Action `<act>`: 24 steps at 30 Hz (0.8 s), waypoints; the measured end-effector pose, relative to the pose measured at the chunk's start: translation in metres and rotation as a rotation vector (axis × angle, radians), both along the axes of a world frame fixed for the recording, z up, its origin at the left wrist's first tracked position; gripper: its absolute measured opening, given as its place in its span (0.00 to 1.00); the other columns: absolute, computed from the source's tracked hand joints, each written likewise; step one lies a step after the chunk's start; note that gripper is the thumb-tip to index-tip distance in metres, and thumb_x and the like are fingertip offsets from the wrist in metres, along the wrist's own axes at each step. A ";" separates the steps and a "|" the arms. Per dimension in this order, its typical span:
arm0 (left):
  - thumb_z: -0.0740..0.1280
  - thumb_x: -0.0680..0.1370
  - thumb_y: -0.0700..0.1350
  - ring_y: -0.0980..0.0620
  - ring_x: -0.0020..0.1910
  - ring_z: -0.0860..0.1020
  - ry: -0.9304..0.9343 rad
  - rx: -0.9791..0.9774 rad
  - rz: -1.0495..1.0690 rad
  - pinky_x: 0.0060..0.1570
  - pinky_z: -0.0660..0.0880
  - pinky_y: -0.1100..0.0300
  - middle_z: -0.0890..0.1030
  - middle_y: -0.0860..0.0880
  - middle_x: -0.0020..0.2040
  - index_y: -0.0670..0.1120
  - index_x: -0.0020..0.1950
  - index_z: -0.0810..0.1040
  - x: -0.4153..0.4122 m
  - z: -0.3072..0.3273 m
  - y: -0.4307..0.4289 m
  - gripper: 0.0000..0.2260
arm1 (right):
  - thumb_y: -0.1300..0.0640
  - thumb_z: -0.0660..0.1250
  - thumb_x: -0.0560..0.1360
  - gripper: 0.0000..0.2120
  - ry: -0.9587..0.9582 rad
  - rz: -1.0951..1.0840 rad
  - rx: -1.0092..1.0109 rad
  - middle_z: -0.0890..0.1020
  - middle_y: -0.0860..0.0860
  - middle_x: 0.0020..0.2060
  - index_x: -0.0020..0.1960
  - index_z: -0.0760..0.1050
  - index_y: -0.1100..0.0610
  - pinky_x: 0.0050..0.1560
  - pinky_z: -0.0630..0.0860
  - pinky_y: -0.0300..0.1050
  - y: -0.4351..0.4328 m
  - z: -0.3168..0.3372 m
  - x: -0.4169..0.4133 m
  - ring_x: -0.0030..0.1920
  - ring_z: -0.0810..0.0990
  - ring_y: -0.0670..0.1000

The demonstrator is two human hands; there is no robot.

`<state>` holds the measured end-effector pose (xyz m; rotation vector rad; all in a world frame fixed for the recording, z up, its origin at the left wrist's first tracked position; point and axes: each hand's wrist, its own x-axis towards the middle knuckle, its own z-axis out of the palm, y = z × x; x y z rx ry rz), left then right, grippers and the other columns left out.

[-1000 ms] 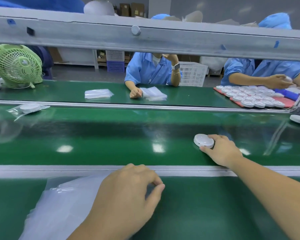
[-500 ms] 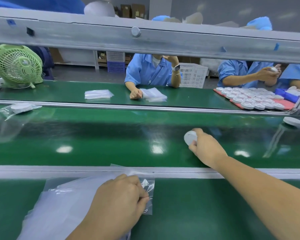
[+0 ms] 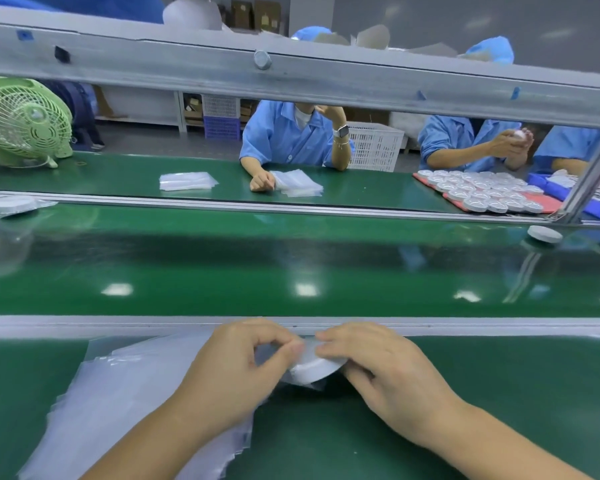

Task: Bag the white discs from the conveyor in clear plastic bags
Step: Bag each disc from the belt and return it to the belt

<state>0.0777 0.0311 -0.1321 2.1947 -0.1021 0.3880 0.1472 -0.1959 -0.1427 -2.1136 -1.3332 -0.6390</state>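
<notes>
- The left hand (image 3: 243, 368) and right hand (image 3: 388, 372) meet over the near table (image 3: 499, 393), just in front of the grey rail at the edge of the conveyor (image 3: 291, 265).
- The right hand holds a white disc (image 3: 314, 370): its fingers curl over the top and only the disc's left half shows.
- The left hand pinches a clear bag (image 3: 279, 353) between thumb and forefinger, right against the disc. The bag is blurred, so I cannot tell whether the disc has entered its mouth.
- Under the left wrist and forearm a stack of bags (image 3: 118, 393) lies fanned out on the table, reaching towards the lower left.
- On the conveyor, a second disc (image 3: 544, 233) lies far to the right, and part of another shows at the right edge.
- At the conveyor's far left lies a bagged disc (image 3: 9, 205).
- On the far table, a green fan (image 3: 23, 121) stands at the left, and two piles of clear bags lie near the middle.
- A red mat (image 3: 551, 204) at the right carries rows of white discs.
- Two workers in blue sit opposite. One (image 3: 284, 136) rests a hand by a pile of bags, the other (image 3: 465, 143) holds something white in both hands.
</notes>
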 end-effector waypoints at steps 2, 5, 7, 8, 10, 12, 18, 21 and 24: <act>0.74 0.76 0.54 0.58 0.53 0.82 0.018 -0.128 -0.134 0.52 0.77 0.60 0.85 0.62 0.50 0.60 0.50 0.86 -0.003 0.004 -0.002 0.04 | 0.65 0.77 0.70 0.21 0.191 -0.035 0.133 0.85 0.38 0.56 0.57 0.82 0.45 0.60 0.77 0.38 -0.001 0.000 -0.007 0.57 0.83 0.40; 0.80 0.67 0.58 0.57 0.55 0.82 0.046 -0.187 -0.219 0.54 0.75 0.66 0.84 0.60 0.55 0.62 0.56 0.83 -0.006 0.008 -0.003 0.19 | 0.52 0.75 0.70 0.17 0.406 -0.068 0.334 0.85 0.34 0.53 0.57 0.81 0.40 0.59 0.75 0.32 0.004 0.004 -0.019 0.56 0.84 0.40; 0.81 0.68 0.51 0.58 0.55 0.82 -0.007 -0.189 -0.192 0.54 0.75 0.69 0.84 0.61 0.54 0.63 0.57 0.82 -0.006 0.007 -0.007 0.19 | 0.48 0.78 0.68 0.17 0.498 -0.119 0.401 0.84 0.35 0.54 0.55 0.83 0.35 0.61 0.73 0.32 0.009 0.005 -0.021 0.60 0.82 0.41; 0.81 0.70 0.48 0.58 0.54 0.82 -0.042 -0.216 -0.157 0.53 0.75 0.69 0.85 0.61 0.54 0.63 0.56 0.82 -0.006 0.007 -0.010 0.19 | 0.48 0.80 0.69 0.17 0.551 -0.123 0.421 0.83 0.34 0.57 0.55 0.83 0.34 0.63 0.73 0.34 0.011 0.005 -0.021 0.64 0.80 0.41; 0.80 0.70 0.48 0.57 0.54 0.83 -0.089 -0.336 -0.092 0.52 0.76 0.68 0.85 0.59 0.53 0.62 0.55 0.82 -0.005 0.005 -0.016 0.17 | 0.45 0.78 0.72 0.14 0.711 -0.045 0.464 0.80 0.34 0.64 0.56 0.84 0.34 0.64 0.75 0.38 0.016 0.007 -0.022 0.69 0.76 0.40; 0.78 0.70 0.50 0.53 0.52 0.84 -0.116 -0.490 -0.039 0.50 0.80 0.64 0.86 0.55 0.52 0.59 0.53 0.83 -0.003 0.003 -0.020 0.14 | 0.41 0.75 0.71 0.15 0.876 0.072 0.477 0.80 0.36 0.65 0.57 0.84 0.36 0.61 0.76 0.35 0.020 0.011 -0.021 0.69 0.76 0.39; 0.74 0.71 0.53 0.60 0.51 0.82 -0.116 -0.560 0.084 0.51 0.78 0.66 0.85 0.57 0.50 0.61 0.50 0.83 0.002 0.003 -0.021 0.08 | 0.42 0.76 0.71 0.04 0.731 -0.093 0.259 0.85 0.43 0.37 0.42 0.85 0.40 0.40 0.74 0.33 0.037 0.026 0.007 0.37 0.80 0.40; 0.70 0.76 0.57 0.69 0.62 0.71 -0.069 -0.172 0.235 0.58 0.70 0.68 0.75 0.69 0.59 0.67 0.59 0.74 0.005 -0.001 0.000 0.13 | 0.48 0.73 0.78 0.10 0.711 -0.257 0.223 0.83 0.46 0.32 0.39 0.80 0.48 0.34 0.72 0.36 0.057 0.024 0.054 0.32 0.77 0.43; 0.61 0.76 0.65 0.66 0.63 0.66 -0.069 0.262 0.273 0.59 0.67 0.61 0.69 0.71 0.60 0.67 0.61 0.71 0.006 -0.002 0.020 0.14 | 0.47 0.62 0.84 0.13 0.779 -0.492 0.303 0.82 0.51 0.34 0.45 0.75 0.54 0.26 0.69 0.35 0.082 0.029 0.125 0.26 0.77 0.45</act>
